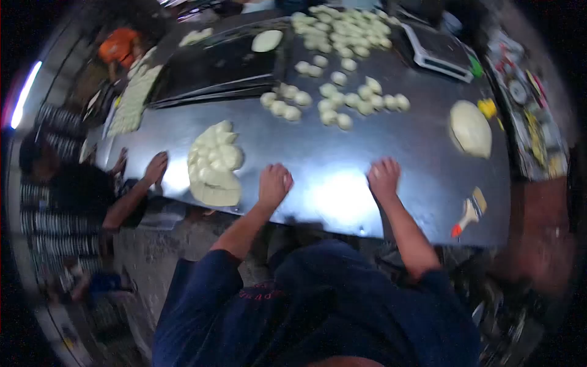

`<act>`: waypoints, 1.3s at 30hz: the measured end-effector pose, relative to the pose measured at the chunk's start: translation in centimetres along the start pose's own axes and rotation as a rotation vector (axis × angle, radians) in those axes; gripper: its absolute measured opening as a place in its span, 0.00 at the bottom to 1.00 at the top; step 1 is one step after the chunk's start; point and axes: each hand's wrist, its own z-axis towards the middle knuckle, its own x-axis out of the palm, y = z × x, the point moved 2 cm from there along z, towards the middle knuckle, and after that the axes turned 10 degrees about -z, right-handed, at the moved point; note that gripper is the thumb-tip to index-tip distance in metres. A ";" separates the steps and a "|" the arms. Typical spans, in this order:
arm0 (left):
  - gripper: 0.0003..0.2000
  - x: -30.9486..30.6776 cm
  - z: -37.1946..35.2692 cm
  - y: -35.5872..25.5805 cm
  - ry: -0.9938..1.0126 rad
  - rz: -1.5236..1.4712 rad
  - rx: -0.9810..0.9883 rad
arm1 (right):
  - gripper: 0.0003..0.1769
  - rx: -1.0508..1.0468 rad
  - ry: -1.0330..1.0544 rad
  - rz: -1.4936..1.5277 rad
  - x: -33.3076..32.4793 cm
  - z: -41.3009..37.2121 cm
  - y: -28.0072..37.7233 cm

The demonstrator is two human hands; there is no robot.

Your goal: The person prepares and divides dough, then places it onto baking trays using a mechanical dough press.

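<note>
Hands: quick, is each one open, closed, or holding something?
Left hand: curled, palm down on the metal table; cannot tell if it holds anything.
Right hand: curled, palm down likewise; cannot tell either.

Both hands press curled on the shiny steel bench (428, 159): left hand (274, 183) beside the pale lumpy dough mass (215, 163) near the front edge, right hand (383, 177) apart.

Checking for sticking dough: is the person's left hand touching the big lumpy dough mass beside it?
Apart. The head view shows a strip of bare steel table between the left hand and the dough mass.
</note>
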 end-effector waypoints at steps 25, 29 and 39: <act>0.23 -1.0 -6.2 -7.0 0.151 -0.403 -0.069 | 0.26 0.004 -0.494 0.376 -13.5 24.7 -1.1; 0.23 -2.3 -6.7 -6.7 -0.018 -0.621 -0.527 | 0.27 0.197 -0.161 0.286 -9.0 25.6 -3.0; 0.40 -8.5 1.9 -17.4 0.080 -1.300 -0.235 | 0.18 -0.153 0.231 0.865 -13.2 5.4 11.0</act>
